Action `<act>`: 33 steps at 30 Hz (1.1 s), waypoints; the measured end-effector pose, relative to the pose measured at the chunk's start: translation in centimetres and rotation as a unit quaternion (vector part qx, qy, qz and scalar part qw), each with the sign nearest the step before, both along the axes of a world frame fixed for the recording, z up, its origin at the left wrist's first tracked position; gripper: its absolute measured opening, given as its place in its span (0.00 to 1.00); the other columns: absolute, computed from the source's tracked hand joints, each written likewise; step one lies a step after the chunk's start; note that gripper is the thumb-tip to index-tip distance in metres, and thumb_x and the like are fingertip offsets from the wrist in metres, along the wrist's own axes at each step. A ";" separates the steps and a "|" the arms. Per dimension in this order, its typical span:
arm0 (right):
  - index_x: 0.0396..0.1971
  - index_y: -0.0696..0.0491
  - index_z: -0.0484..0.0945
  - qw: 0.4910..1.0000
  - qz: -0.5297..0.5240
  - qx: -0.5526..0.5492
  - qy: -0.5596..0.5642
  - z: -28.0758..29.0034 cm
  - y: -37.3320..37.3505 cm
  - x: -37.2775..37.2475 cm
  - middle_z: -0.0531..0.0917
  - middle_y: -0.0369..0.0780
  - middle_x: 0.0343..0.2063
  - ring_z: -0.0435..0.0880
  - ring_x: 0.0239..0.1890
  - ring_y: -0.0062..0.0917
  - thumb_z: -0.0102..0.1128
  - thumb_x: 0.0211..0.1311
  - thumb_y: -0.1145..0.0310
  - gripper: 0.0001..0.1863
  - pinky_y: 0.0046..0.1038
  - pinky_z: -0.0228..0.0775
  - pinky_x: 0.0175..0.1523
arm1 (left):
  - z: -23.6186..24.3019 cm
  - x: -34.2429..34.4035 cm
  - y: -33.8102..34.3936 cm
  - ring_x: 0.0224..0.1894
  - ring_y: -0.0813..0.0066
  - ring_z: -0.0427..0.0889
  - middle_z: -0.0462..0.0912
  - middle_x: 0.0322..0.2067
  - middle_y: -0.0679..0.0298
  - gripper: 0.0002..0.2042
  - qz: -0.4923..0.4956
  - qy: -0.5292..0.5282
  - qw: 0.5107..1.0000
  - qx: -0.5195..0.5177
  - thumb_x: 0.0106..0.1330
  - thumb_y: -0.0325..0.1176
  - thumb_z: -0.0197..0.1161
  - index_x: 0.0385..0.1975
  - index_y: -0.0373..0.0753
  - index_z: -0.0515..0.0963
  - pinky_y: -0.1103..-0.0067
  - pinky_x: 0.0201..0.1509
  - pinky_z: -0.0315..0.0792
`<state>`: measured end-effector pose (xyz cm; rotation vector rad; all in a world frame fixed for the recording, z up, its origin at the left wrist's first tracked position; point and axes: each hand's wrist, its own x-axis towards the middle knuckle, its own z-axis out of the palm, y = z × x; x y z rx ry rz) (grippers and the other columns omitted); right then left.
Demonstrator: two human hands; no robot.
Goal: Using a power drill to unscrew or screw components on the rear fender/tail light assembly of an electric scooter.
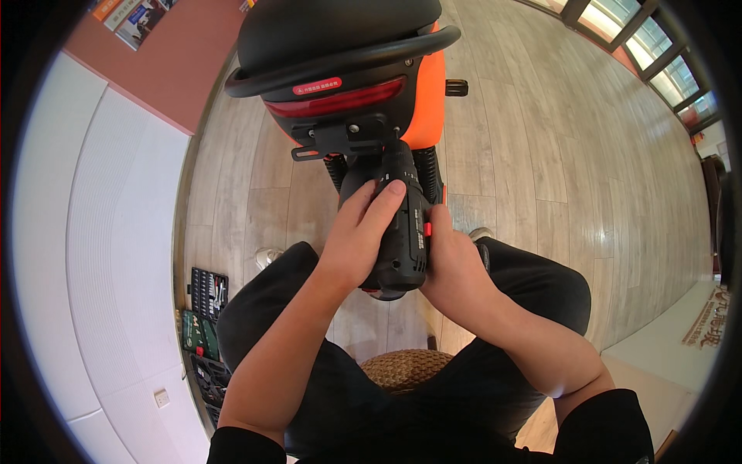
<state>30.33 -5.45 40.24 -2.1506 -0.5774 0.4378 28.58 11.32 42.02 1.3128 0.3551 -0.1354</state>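
Observation:
A black cordless drill (405,232) with a red switch points away from me, its nose up against the rear of an orange and black scooter (430,108). My left hand (359,232) is closed around the drill's left side, thumb on top near the chuck. Around the grip on the other side, my right hand (456,259) is wrapped, fingers mostly hidden below. The drill tip meets a screw (396,130) at the right end of a black bracket (332,139). Above the bracket runs a red tail light (340,99). Whether the drill is turning I cannot tell.
Open tool cases (202,332) with sockets and other tools lie on the floor by the white wall at left. A black grab rail (348,60) curves around the scooter's seat. Under me is a woven stool (406,370). Glass doors (657,46) stand at far right.

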 end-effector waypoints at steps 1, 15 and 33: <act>0.46 0.62 0.59 1.000 0.000 0.000 0.000 0.0 0.0 0.0 0.80 0.60 0.28 0.83 0.36 0.60 0.61 0.51 0.85 0.25 0.52 0.76 0.40 | 0.0 0.0 0.0 0.36 0.83 0.79 0.82 0.36 0.67 0.20 0.000 0.000 1.000 0.000 0.78 0.49 0.58 0.48 0.35 0.78 0.82 0.41 0.75; 0.46 0.62 0.59 1.000 0.005 0.013 -0.010 -0.1 -0.1 0.0 0.81 0.60 0.29 0.83 0.36 0.59 0.62 0.51 0.84 0.25 0.52 0.76 0.40 | 0.0 -0.1 -0.1 0.36 0.82 0.80 0.82 0.37 0.66 0.20 0.004 0.003 1.000 -0.006 0.77 0.49 0.58 0.49 0.34 0.78 0.81 0.42 0.76; 0.54 0.62 0.60 1.000 0.001 -0.015 -0.001 0.5 -0.4 -0.1 0.82 0.60 0.33 0.84 0.40 0.59 0.64 0.49 0.84 0.31 0.51 0.76 0.43 | 0.0 -0.1 -0.3 0.36 0.83 0.79 0.82 0.36 0.67 0.20 0.009 -0.008 1.000 -0.002 0.78 0.49 0.58 0.48 0.34 0.78 0.82 0.43 0.75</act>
